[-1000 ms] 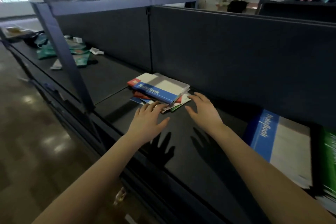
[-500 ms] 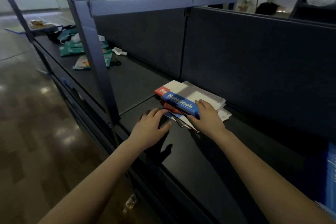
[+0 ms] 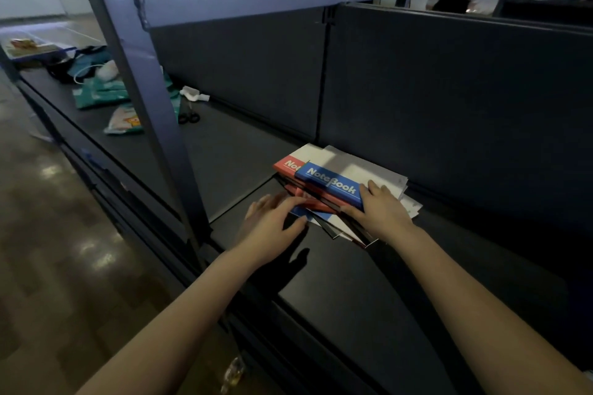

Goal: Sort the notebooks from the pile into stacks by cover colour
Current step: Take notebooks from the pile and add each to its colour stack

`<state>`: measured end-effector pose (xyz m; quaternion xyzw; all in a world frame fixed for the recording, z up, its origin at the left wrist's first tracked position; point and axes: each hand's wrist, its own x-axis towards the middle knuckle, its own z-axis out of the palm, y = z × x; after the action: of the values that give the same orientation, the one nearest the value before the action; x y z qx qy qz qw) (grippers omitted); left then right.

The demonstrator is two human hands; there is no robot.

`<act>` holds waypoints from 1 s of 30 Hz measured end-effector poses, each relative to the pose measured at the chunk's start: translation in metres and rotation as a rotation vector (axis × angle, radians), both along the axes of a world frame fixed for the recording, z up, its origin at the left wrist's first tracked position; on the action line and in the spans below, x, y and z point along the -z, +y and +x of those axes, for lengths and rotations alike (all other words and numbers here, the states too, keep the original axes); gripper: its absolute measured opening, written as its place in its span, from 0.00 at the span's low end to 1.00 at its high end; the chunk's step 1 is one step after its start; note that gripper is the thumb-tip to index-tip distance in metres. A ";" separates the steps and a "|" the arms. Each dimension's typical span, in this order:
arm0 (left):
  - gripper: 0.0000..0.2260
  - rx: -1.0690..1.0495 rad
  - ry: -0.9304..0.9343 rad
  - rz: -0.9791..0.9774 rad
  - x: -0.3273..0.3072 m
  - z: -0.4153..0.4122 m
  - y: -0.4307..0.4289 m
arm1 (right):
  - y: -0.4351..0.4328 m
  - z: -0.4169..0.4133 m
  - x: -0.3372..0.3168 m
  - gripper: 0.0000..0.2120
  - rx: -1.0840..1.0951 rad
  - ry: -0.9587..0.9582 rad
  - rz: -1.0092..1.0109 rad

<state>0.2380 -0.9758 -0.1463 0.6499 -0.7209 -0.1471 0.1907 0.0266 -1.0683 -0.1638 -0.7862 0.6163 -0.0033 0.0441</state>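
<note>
The pile [image 3: 337, 196] of notebooks lies on the dark shelf [image 3: 337, 292], its far edge against the back panel [image 3: 449, 106]. A blue notebook [image 3: 330, 184] tops the pile. A red notebook [image 3: 287, 165] peeks out from under it on the pile's left, and more covers fan out askew at the pile's near edge.

The right hand [image 3: 383, 213] grips the blue notebook at the pile's near right corner, with fingers [image 3: 373, 186] laid on the cover and the thumb against its near edge. The left hand [image 3: 272, 224] is at the pile's near left side. It is blurred, but its fingers are stretched out and touch the edges of the lower notebooks without curling round any of them.

A metal post [image 3: 150, 106] stands to the left of the pile. Beyond the post, farther left of the pile, scissors [image 3: 189, 119] and green packets [image 3: 99, 93] lie on the same shelf.
</note>
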 end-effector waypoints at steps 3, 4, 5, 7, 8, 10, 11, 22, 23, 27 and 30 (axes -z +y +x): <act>0.18 0.023 0.003 -0.005 0.001 0.001 0.001 | -0.001 0.006 -0.004 0.34 0.021 0.075 0.012; 0.18 0.027 0.007 -0.014 0.002 0.002 0.000 | -0.001 0.009 -0.006 0.32 0.020 0.104 -0.003; 0.18 0.030 0.008 -0.026 0.002 0.003 0.000 | -0.001 0.012 -0.008 0.30 0.015 0.131 -0.022; 0.18 0.037 0.017 -0.048 0.005 0.006 -0.004 | -0.001 0.014 -0.011 0.27 -0.001 0.172 -0.055; 0.18 0.040 0.028 -0.057 0.007 0.009 -0.007 | -0.001 0.014 -0.012 0.25 -0.011 0.186 -0.073; 0.18 0.047 0.050 -0.071 0.011 0.013 -0.012 | -0.004 0.013 -0.015 0.22 -0.017 0.188 -0.116; 0.18 0.044 0.065 -0.063 0.012 0.014 -0.014 | -0.006 0.012 -0.017 0.21 -0.009 0.171 -0.134; 0.23 -0.110 0.626 -0.058 0.004 -0.007 -0.009 | 0.018 0.006 -0.033 0.11 -0.050 0.276 -0.198; 0.25 -0.135 0.720 -0.044 0.004 -0.011 -0.011 | 0.025 0.008 -0.035 0.10 -0.062 0.286 -0.190; 0.36 -0.186 1.137 0.019 0.002 -0.032 -0.018 | 0.059 0.014 -0.039 0.12 -0.113 0.248 -0.188; 0.38 -0.188 1.212 0.044 0.002 -0.052 -0.021 | 0.085 0.019 -0.040 0.13 -0.155 0.203 -0.153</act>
<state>0.1858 -0.9969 -0.1486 0.5151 -0.4206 -0.4877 0.5656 0.0455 -0.9837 -0.1236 -0.8287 0.5532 0.0329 -0.0785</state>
